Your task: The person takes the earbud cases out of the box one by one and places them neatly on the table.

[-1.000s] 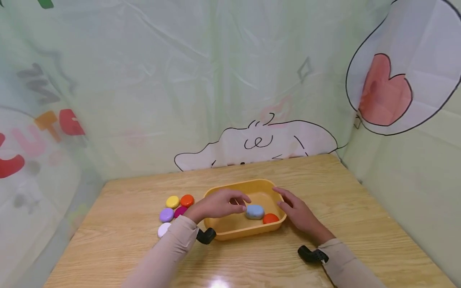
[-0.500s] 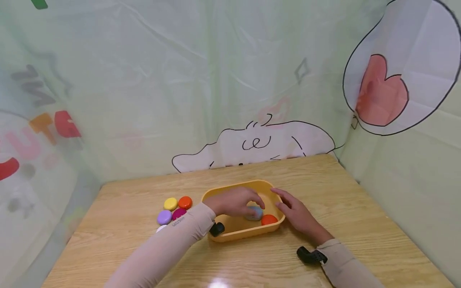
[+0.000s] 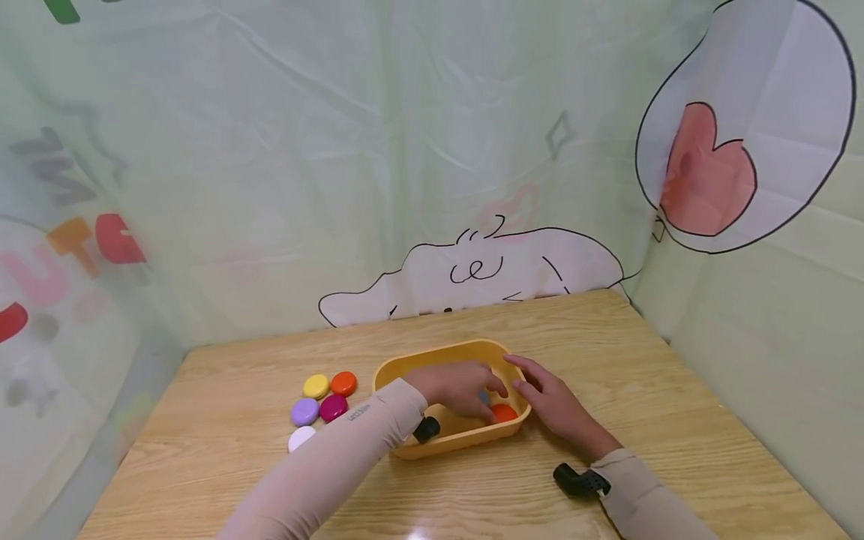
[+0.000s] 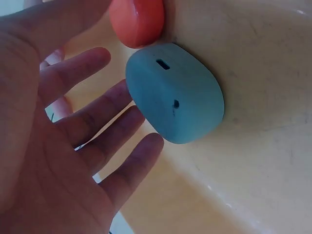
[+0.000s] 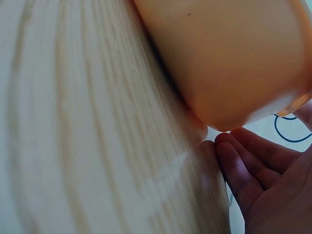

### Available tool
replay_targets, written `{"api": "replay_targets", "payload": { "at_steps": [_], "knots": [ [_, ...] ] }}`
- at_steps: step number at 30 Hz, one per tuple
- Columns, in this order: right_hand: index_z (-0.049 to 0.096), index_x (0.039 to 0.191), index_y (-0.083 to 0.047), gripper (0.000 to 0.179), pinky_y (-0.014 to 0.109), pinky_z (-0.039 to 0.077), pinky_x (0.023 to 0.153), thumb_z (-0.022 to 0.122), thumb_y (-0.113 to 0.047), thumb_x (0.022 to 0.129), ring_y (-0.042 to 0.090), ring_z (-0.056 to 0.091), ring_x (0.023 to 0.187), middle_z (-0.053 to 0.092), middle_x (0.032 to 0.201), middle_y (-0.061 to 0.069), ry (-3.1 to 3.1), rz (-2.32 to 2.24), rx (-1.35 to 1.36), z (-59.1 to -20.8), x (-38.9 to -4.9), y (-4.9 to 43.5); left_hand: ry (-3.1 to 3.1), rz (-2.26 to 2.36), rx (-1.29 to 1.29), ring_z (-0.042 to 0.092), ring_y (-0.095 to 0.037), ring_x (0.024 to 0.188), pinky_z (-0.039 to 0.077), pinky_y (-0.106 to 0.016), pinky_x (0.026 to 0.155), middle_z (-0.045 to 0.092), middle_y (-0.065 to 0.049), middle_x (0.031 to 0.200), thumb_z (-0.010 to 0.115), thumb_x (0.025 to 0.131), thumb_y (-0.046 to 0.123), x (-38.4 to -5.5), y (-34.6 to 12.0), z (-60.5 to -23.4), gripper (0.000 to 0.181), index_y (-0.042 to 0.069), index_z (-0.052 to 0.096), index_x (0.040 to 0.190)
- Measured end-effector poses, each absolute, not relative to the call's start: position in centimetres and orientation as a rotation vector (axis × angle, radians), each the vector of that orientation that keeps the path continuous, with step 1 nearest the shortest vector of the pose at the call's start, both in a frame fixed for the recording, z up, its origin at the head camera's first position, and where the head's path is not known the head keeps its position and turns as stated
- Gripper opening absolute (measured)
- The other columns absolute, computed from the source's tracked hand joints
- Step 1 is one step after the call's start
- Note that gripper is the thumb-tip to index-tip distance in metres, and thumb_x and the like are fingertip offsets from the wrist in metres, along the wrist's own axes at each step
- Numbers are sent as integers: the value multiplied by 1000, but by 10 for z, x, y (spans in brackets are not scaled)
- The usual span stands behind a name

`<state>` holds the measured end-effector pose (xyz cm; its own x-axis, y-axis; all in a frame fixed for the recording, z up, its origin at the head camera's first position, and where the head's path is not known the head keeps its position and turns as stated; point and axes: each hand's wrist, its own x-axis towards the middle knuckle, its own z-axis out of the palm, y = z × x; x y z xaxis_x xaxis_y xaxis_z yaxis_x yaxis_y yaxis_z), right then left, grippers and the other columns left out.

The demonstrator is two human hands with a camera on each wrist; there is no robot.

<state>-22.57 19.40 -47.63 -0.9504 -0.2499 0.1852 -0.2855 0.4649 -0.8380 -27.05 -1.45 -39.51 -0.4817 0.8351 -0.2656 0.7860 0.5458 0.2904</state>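
A yellow-orange plastic bin [image 3: 466, 445] stands on the wooden table. My left hand [image 3: 455, 386] reaches into it, fingers spread and relaxed, holding nothing. In the left wrist view a blue rounded earbud case [image 4: 175, 97], with a small slot and a hole in its side, lies by the fingertips; I cannot tell whether they touch it. Past the case is a smooth orange-red rounded piece [image 4: 139, 22], near the left thumb. From the head, the left hand mostly hides the blue case. My right hand [image 3: 556, 397] rests against the bin's right end, its fingers [image 5: 239, 170] along the outside.
Left of the bin lie several round glossy pieces: yellow [image 3: 316, 386], orange-red [image 3: 343, 383], purple [image 3: 305, 412], magenta [image 3: 334, 408] and white [image 3: 301, 438]. The left sleeve [image 3: 324, 465] partly covers the white one. A printed curtain [image 3: 270, 187] hangs behind the table.
My left hand has moved rightward and deeper into the bin, over the blue case and towards the orange-red piece. My right hand stays at the bin's right end.
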Motion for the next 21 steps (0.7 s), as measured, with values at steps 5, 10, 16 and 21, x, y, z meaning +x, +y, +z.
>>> {"api": "replay_targets", "payload": {
  "at_steps": [5, 10, 16, 21],
  "knots": [
    [44, 151, -20, 46, 55, 32, 109, 51, -25, 106, 41, 33, 143, 37, 157, 14, -2657, 1544, 475, -477, -226, 194, 2398, 117, 1326, 52, -8, 100, 43, -18, 89, 63, 6, 114, 73, 92, 35, -269, -8, -395, 43, 17, 66, 131],
    [44, 151, -18, 46, 57, 30, 110, 50, -23, 106, 42, 31, 144, 37, 157, 14, -2650, 1574, 486, -479, -225, 193, 2370, 70, 1389, 50, -7, 97, 41, -17, 84, 62, 9, 105, 70, 94, 32, -268, -1, -398, 36, 20, 68, 128],
    [44, 150, -21, 45, 58, 29, 110, 50, -24, 106, 42, 30, 144, 36, 158, 13, -2655, 1591, 460, -478, -225, 192, 2376, 18, 1426, 48, -8, 96, 40, -17, 80, 59, 9, 100, 71, 94, 29, -267, 4, -399, 27, 24, 71, 120],
    [45, 150, -21, 45, 57, 29, 110, 51, -24, 105, 42, 30, 144, 37, 158, 13, -2656, 1585, 445, -476, -224, 193, 2394, -34, 1424, 49, -9, 96, 41, -18, 83, 57, 5, 106, 75, 91, 30, -268, 5, -401, 31, 25, 70, 121]
  ]
}}
